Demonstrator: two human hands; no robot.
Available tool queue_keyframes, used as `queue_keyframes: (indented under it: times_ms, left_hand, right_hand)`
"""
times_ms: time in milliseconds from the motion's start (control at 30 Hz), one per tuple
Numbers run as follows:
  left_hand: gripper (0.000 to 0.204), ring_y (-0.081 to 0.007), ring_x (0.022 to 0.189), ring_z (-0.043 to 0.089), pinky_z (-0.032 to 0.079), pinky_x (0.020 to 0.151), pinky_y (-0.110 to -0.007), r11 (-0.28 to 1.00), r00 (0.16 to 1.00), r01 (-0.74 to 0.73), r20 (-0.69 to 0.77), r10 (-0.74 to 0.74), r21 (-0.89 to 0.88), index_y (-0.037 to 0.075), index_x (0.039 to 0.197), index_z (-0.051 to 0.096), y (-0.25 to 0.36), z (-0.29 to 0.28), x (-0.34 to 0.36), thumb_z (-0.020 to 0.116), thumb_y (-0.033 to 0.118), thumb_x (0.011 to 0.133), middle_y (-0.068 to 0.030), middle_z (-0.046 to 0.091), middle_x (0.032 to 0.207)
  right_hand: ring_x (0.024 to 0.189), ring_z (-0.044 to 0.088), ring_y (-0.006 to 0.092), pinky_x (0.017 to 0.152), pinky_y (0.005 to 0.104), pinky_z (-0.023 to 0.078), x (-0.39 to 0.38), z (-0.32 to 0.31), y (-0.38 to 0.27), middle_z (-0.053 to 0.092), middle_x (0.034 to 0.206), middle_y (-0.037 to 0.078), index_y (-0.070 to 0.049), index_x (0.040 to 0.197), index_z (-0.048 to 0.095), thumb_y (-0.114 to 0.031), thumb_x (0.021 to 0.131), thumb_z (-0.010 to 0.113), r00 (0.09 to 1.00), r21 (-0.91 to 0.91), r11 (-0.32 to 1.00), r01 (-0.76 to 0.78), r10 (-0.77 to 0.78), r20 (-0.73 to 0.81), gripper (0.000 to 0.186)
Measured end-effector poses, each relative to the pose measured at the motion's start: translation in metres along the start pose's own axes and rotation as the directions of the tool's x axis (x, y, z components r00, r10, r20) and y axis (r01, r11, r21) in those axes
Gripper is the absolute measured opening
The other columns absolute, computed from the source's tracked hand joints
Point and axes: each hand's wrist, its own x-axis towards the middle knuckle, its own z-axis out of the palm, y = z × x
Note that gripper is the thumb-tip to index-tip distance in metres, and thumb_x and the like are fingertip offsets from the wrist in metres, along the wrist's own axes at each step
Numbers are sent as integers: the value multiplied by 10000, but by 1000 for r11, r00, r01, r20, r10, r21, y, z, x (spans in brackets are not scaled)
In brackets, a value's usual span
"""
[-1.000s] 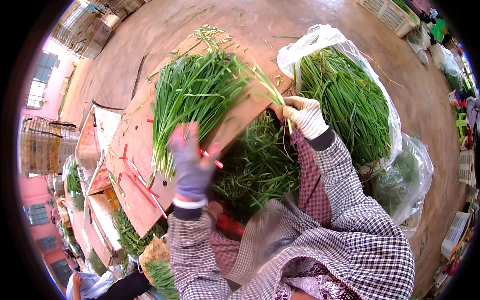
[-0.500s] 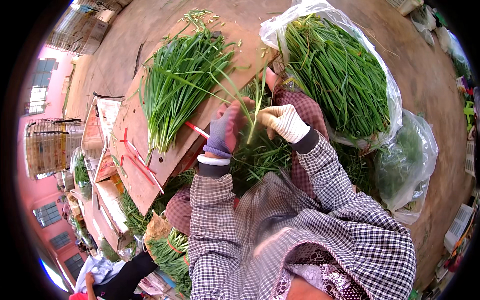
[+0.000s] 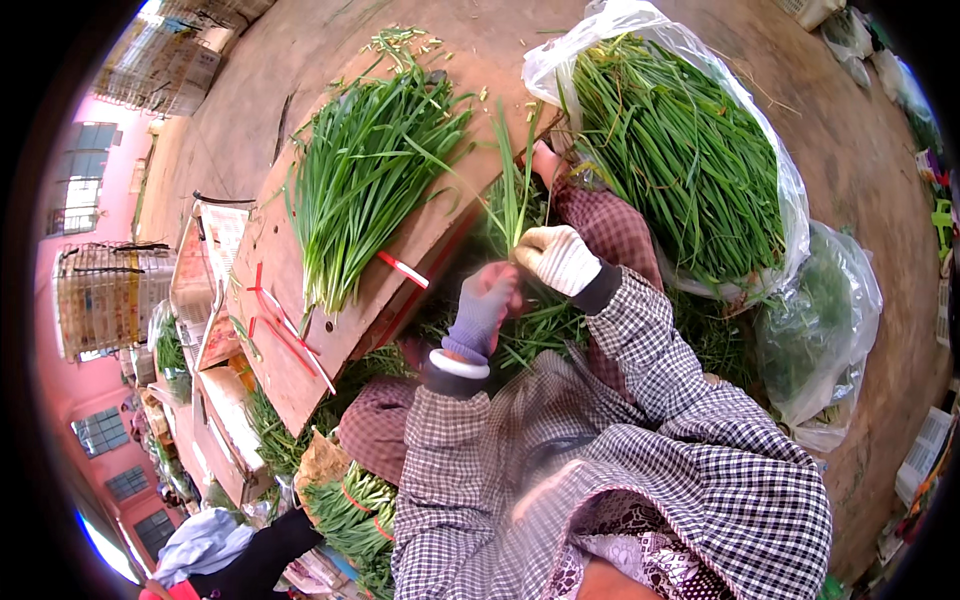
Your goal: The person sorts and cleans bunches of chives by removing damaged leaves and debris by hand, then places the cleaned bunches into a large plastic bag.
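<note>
My R hand (image 3: 560, 259) pinching few thin green stalks (image 3: 513, 200), paler at near end; L hand (image 3: 486, 302) curled, blurry, can't tell grip.

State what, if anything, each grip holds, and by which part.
Right grip: a few green stalks, by their paler lower part. Left grip: blurred, cannot tell.

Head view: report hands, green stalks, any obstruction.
Right hand in white striped glove: pinching thin green stalks. Left hand in purple-grey glove: blurred, grip unclear. Larger green bunch on flat brown board, no hand on it. No obstruction seen.
</note>
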Motion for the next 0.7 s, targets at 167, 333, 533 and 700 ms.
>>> queue_keyframes:
  times_ms: [167, 333, 533, 700]
  left_hand:
    - [319, -84, 548, 487, 519, 695, -302, 992, 989, -98, 107, 106, -78, -52, 1028, 575, 43, 7, -45, 537, 248, 929, 14, 485, 588]
    - [347, -177, 676, 578, 531, 796, -404, 840, 926, -374, -109, 361, -394, -25, 1226, 478, 79, -10, -72, 500, 173, 942, -41, 563, 762]
    - [321, -149, 784, 437, 405, 1003, -418, 411, 899, -369, -208, 385, -834, 50, 1281, 451, 58, -56, -46, 420, 178, 988, 7, 406, 806]
    - [317, -188, 906, 545, 447, 972, -445, 351, 912, -382, -287, 294, -855, 85, 1274, 492, 38, -66, -19, 432, 207, 987, -11, 517, 917]
  right_hand:
    - [575, 565, 84, 509, 240, 434, 33, -59, -11, 639, 654, 59, -1, 796, 675, -182, 828, 627, 918, 548, 818, -176, 338, -210, 189]
    - [579, 610, 214, 598, 339, 492, 101, -72, 11, 619, 623, 109, -51, 771, 682, -306, 780, 688, 985, -371, 929, -11, -54, -165, 255]
    - [730, 639, 337, 683, 439, 506, 220, -34, 1, 657, 781, 157, -56, 857, 681, -315, 815, 586, 963, -633, 732, 252, -256, 87, 279]
    - [668, 613, 351, 618, 438, 490, 285, 0, 0, 612, 689, 175, -30, 822, 663, -341, 795, 624, 936, -740, 578, 344, -145, 321, 315]
